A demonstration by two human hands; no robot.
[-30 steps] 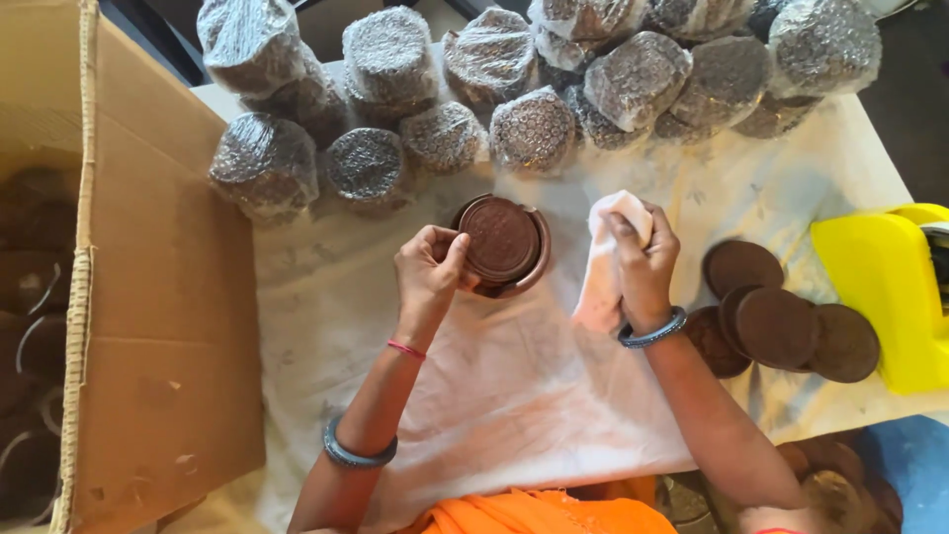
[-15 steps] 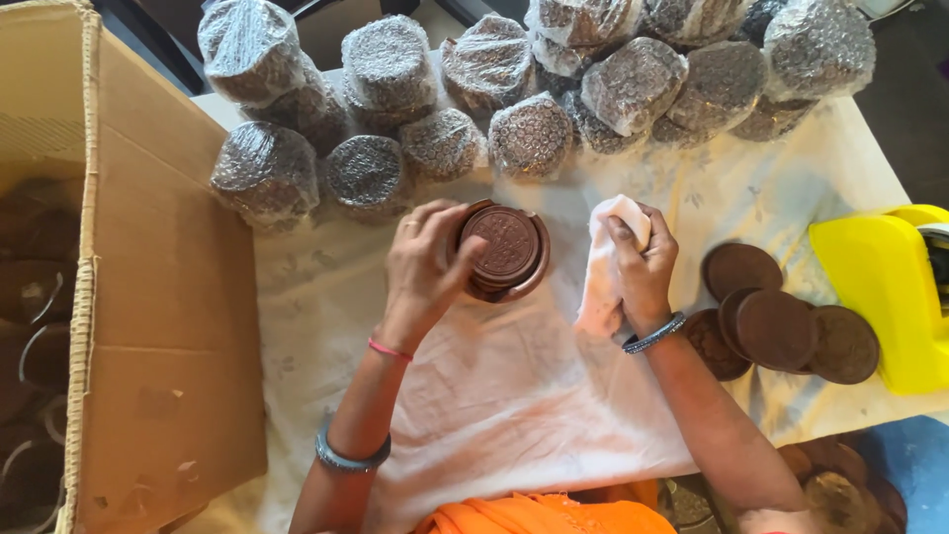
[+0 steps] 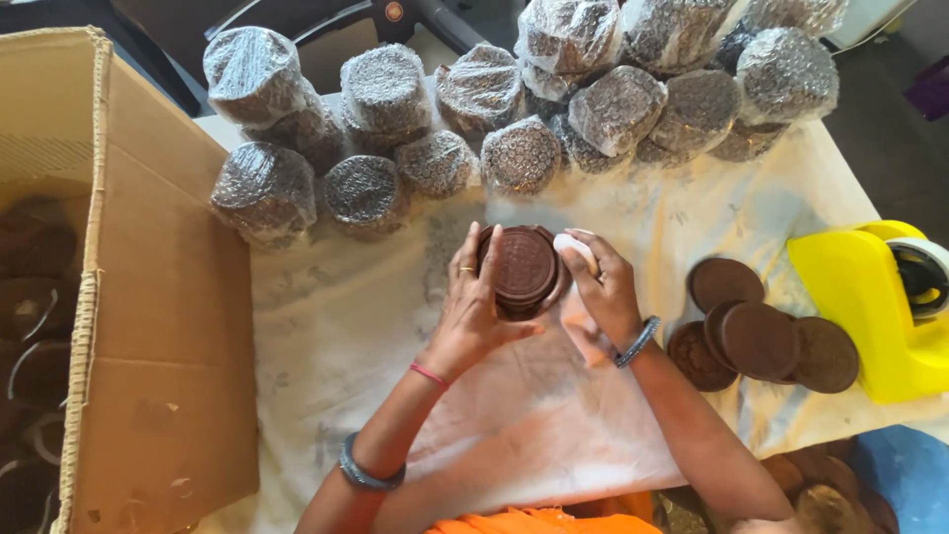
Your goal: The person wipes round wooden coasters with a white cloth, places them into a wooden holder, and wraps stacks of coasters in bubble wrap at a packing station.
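My left hand (image 3: 473, 302) grips a round dark-brown embossed disc (image 3: 521, 265), held up on edge above the table's middle. My right hand (image 3: 605, 287) clutches a bunched white cloth (image 3: 575, 247) and presses it against the disc's right rim. Both hands meet over a white cloth sheet (image 3: 336, 336) that covers the table. Several similar brown discs (image 3: 756, 336) lie in a loose overlapping group to the right of my right forearm.
Many bubble-wrapped round bundles (image 3: 366, 193) crowd the table's far side. An open cardboard box (image 3: 148, 297) with dark round items inside stands at the left. A yellow tape dispenser (image 3: 870, 297) sits at the right edge. More brown discs (image 3: 820, 494) lie low at the right.
My right hand has brought the cloth leftward against the disc's edge. My left hand has shifted its grip and turned the disc more upright.
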